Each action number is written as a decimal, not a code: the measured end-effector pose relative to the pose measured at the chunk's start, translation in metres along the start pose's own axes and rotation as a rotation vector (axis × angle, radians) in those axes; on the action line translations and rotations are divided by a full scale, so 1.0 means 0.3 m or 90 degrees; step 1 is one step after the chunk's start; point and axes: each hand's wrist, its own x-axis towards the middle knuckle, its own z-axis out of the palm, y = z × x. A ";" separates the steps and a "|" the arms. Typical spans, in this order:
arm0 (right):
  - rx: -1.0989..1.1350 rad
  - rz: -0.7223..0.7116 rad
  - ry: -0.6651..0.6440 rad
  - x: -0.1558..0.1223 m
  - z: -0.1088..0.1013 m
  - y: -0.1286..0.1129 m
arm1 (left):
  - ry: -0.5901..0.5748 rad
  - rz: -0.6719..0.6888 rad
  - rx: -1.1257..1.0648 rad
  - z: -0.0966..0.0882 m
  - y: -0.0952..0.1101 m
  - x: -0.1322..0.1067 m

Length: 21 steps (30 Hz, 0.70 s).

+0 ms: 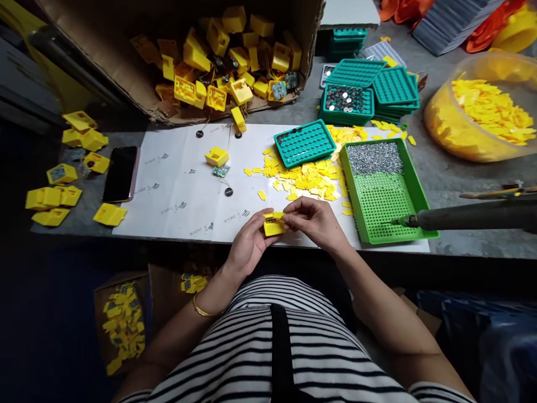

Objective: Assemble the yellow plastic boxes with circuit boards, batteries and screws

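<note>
L hand (248, 245) pinching yellow case (274, 227); R hand (316, 223) at its R edge, grip unclear. Perf. face (274, 229) twd my cam, long axis unclear.

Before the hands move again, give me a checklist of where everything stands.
1. Yellow casing held: ok, in the left hand.
2. Right hand at the casing: ok, at its right edge.
3. Flat yellow pieces nearby: ok, strewn loose beyond the hands.
4. Small metal parts available: ok, heaped at the far end of the green tray.
5. Driver clear of the tray: not ok, its tip is over it.
6. Casing's inner parts seated: cannot tell, too small.
</note>
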 end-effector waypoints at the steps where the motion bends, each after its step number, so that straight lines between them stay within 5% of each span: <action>1: -0.027 -0.005 0.002 -0.001 0.007 0.002 | 0.000 0.004 0.001 0.001 -0.004 0.000; 9: -0.224 -0.042 0.001 -0.011 0.028 0.015 | 0.008 0.025 0.041 0.015 -0.027 -0.011; 13: -0.366 -0.133 0.062 -0.016 0.035 0.019 | 0.012 0.032 0.055 0.024 -0.041 -0.012; 18: -0.378 -0.250 0.054 -0.083 0.027 0.035 | -0.002 0.010 0.048 0.027 -0.037 0.006; 20: -0.393 -0.355 0.208 -0.156 -0.011 0.031 | -0.007 -0.012 0.045 0.031 -0.033 0.014; 21: -0.410 -0.421 0.355 -0.198 -0.043 0.026 | -0.010 -0.025 0.046 0.035 -0.033 0.016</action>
